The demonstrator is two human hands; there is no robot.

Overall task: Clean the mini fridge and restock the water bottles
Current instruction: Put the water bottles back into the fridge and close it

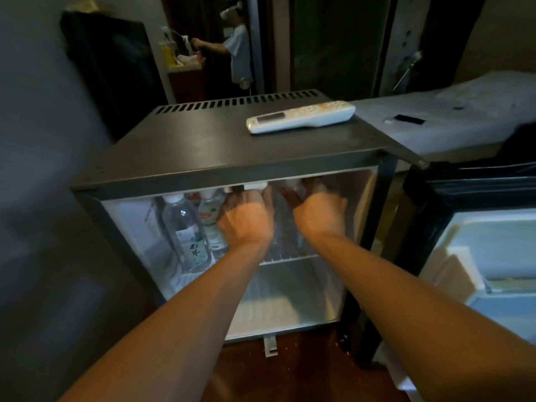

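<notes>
While the mini fridge (232, 146) stands with its door (493, 250) open to the right, both hands reach onto its upper wire shelf (290, 258). The left hand (246, 220) curls round a white-capped water bottle (255, 186). The right hand (319, 211) is blurred at the fingers, so its grip cannot be told. Two more bottles (185, 227) stand at the shelf's left, and a remote (301, 117) lies on top.

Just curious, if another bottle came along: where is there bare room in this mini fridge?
Free: the lower compartment under the wire shelf, and the fridge top left of the remote control. Crowded: on that shelf, water bottles at left, then the left hand and right hand.
</notes>
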